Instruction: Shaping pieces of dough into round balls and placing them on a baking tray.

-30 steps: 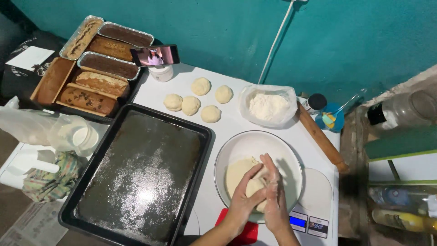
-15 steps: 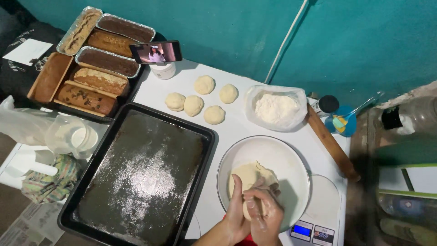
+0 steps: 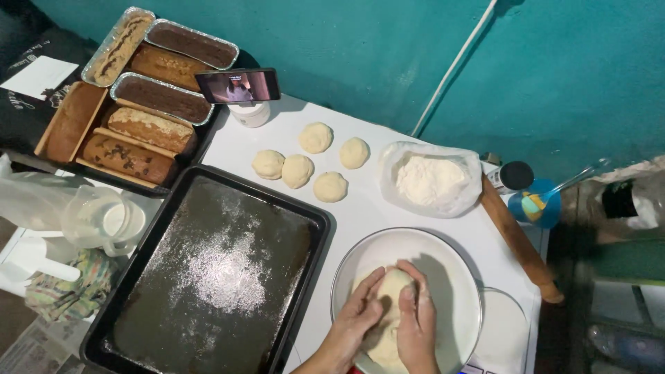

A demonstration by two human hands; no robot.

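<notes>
A pale lump of dough [image 3: 390, 291] lies in a round white bowl [image 3: 454, 277] at the near right of the white table. My left hand [image 3: 359, 312] cups the dough's left side. My right hand [image 3: 418, 315] presses against its right side, fingers curled over the top. More dough shows below my hands in the bowl. Several small round dough balls [image 3: 298, 170] sit on the table beyond the bowl. A dark baking tray [image 3: 215, 270] dusted with flour lies left of the bowl.
A bag of flour [image 3: 429, 181] and a wooden rolling pin [image 3: 519, 239] lie right of the dough balls. A phone [image 3: 237, 86] stands propped on a white cup. Loaf tins with baked loaves [image 3: 142, 128] fill the far left. A clear jug [image 3: 100, 220] stands left of the tray.
My hands have closed more tightly round the dough in the bowl. The view has dropped, so the bowl sits lower in the frame.
</notes>
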